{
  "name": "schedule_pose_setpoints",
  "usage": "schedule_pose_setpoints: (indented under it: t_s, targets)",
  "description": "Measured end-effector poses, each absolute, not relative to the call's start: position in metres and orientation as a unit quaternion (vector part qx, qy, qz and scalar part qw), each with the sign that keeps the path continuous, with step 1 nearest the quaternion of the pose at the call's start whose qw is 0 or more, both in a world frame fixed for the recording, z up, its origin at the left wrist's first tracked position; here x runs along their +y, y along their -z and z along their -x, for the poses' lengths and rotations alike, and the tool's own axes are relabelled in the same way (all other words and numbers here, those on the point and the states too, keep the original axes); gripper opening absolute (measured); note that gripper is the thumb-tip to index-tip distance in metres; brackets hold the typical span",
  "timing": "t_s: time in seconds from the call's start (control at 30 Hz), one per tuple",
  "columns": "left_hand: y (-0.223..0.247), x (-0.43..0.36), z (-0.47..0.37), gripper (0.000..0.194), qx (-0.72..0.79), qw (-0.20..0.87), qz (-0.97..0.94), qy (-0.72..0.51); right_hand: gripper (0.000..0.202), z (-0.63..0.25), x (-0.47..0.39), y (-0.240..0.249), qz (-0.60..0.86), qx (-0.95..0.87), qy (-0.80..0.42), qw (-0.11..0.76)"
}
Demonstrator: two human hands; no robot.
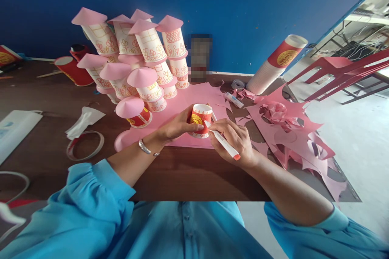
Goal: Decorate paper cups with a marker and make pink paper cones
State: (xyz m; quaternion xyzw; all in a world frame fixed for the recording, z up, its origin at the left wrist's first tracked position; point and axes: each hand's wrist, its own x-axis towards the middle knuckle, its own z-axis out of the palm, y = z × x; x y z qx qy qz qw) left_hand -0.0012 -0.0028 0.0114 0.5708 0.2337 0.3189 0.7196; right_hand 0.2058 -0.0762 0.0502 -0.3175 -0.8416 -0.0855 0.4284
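Note:
My left hand (179, 124) grips a red and white paper cup (200, 118) with a gold emblem, held upright over pink paper (197, 96). In my right hand (235, 139) is a white marker (224, 145) with a red end cap pointing down toward me; its tip is at the cup's right side. Just left of my left hand stands a red cup (142, 118) topped by a pink paper cone (130, 107). Behind it are several stacked white cups with drawn flowers and pink cone tops (150, 46).
Pink paper scraps (282, 119) cover the right side of the brown table (194, 174). A tall stack of cups (273, 64) leans near the blue wall. Tape rolls (85, 145) and a crumpled tissue (83, 121) lie at left. Red stools (334, 68) stand beyond the right edge.

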Motion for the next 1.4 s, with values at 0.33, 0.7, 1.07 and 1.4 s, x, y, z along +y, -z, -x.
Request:
schedule_pose_setpoints:
  t_s: [0.33,0.7,1.07,1.4]
  targets:
    - [-0.008,-0.002,0.001,0.076,0.223,0.729,-0.560,-0.325,0.018,-0.207,-0.075,-0.048,0.326,-0.834,0.091,0.435]
    - [-0.008,-0.001,0.001,0.073,0.225,0.727,-0.561,-0.327,0.018,-0.208,-0.073,-0.049,0.333,-0.829,0.098,0.439]
    - [-0.016,-0.003,-0.001,0.057,0.200,0.730,-0.553,-0.348,0.017,-0.212,-0.075,-0.051,0.346,-0.804,0.106,0.472]
    - [-0.009,0.000,-0.001,0.058,0.193,0.730,-0.530,-0.386,0.017,-0.209,-0.075,-0.046,0.356,-0.811,0.066,0.461]
